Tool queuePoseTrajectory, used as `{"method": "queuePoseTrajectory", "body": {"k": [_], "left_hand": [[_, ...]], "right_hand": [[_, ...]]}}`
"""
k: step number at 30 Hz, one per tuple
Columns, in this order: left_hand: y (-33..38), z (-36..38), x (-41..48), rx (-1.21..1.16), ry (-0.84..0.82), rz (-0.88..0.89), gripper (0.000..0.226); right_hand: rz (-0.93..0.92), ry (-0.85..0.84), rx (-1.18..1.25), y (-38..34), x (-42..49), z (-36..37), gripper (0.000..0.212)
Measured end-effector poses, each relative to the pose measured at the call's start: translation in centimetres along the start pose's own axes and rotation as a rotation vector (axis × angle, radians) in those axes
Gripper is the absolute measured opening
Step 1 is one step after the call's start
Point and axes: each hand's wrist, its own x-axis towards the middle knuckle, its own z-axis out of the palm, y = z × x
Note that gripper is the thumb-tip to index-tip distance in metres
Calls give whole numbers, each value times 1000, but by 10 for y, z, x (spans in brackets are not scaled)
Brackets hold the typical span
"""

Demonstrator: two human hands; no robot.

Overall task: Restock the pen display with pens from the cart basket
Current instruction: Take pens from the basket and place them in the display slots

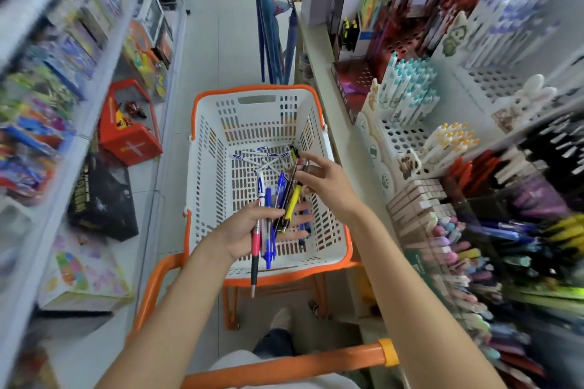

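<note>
While both hands sit over the cart basket [202, 174], each has pens in it.

Left hand [249, 230]: palm up, fingers curled round a bundle of pens [268, 240] fanned across the palm. In the bundle:
- a red-and-black pen [255, 256], tip hanging below the hand past the near basket rim
- blue pens just beside it
- a white-and-blue pen [260, 189] sticking out beyond the fingers
- a yellow pen [292, 202] slanting toward the right hand

Right hand [328, 181]: just beyond and to the right of the left hand, fingers loosely spread. Thumb and fingertips pinch the upper end of a dark pen [294, 172], whose lower end lies across the left hand's fingers. Cannot tell whether it pinches one pen or two.

Loose white pens [265, 155] lie on the basket floor beyond both hands. The basket is white and slotted with an orange rim. It rides on an orange cart [284, 366], whose handle bar is nearer than both wrists.

Pen display [410, 95]: on the shelf to the right of the right hand. White tiered racks hold teal-capped and yellow-capped pens upright, with rows of holes showing in front of them. Shelves left of the left hand hold boxed goods, too blurred to read.
</note>
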Motion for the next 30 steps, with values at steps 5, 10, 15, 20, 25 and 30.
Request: {"method": "queuePoseTrajectory", "body": {"k": [5, 10, 15, 20, 25, 30], "left_hand": [[1, 10, -8, 35, -5, 12, 39], [2, 17, -13, 58, 46, 22, 34], [1, 10, -13, 11, -26, 22, 42], [4, 12, -11, 87, -3, 24, 38], [9, 17, -10, 128, 38, 11, 27], [12, 17, -11, 93, 15, 27, 28]], "right_hand": [[-3, -52, 16, -11, -7, -2, 48], [-27, -68, 56, -18, -10, -3, 35], [-66, -82, 56, -22, -10, -7, 35], [-36, -122, 77, -26, -10, -9, 28], [11, -166, 0, -33, -10, -8, 36], [-4, -112, 21, -38, -8, -5, 36]]}}
